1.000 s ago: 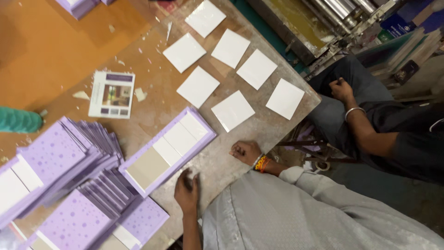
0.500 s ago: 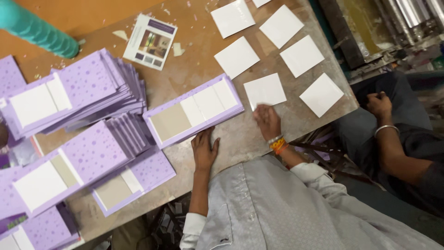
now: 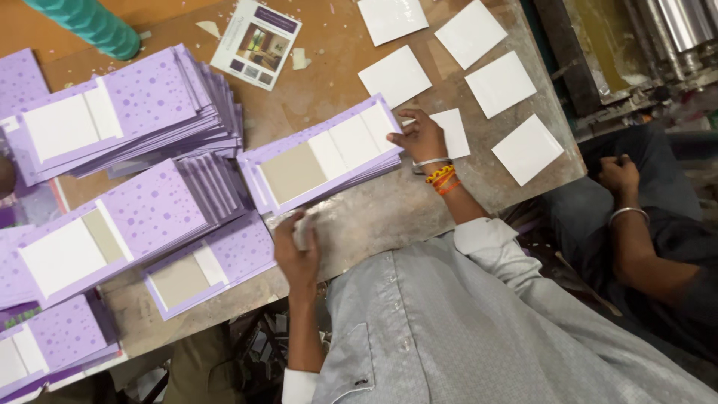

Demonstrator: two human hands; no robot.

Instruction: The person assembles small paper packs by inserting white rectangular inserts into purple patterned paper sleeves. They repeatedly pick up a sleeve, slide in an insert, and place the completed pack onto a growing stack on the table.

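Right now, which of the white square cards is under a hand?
The white card nearest the purple cover, under the right hand; the other five squares lie untouched.

I note stacks of purple dotted covers (image 3: 127, 112) fanned at the table's far side, more below (image 3: 112, 232). Teal roll (image 3: 90, 22) at top edge. Printed leaflet (image 3: 256, 43) lies flat nr it, paper scraps beside. Loose white squares (image 3: 499, 84) spread apart over worn wooden tabletop (image 3: 419, 209). A co-worker's forearm w/ bangle (image 3: 628, 217) sits beyond table edge, by metal rollers (image 3: 673, 22).
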